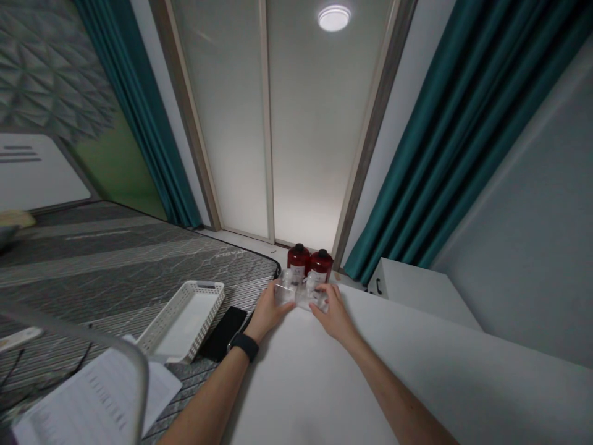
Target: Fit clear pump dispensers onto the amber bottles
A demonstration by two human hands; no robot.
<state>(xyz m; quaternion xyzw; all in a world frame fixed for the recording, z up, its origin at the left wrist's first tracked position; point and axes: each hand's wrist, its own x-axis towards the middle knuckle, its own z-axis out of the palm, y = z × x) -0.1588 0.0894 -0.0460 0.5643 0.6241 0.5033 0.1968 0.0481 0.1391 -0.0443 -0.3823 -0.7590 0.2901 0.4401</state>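
Observation:
At the far end of the white table (306, 383), my left hand (269, 312) is closed around a clear bottle (284, 295) with a pale, pump-like top. Beside it, my right hand (334, 314) has thumb and fingers round a second clear bottle (306, 301) of the same look. The two bottles stand side by side, close together; whether they touch I cannot tell. Right behind them are two dark red bottles with black caps and white labels, a left one (298, 256) and a right one (321, 262). The clear bottles partly cover their fronts.
Left of the table, a mattress (152, 247) holds a white plastic basket (185, 321), a black phone-like slab (225, 334) and printed papers (97, 395). A grey curved tube (141, 383) crosses the lower left. A white cabinet (421, 290) stands beyond the table at right.

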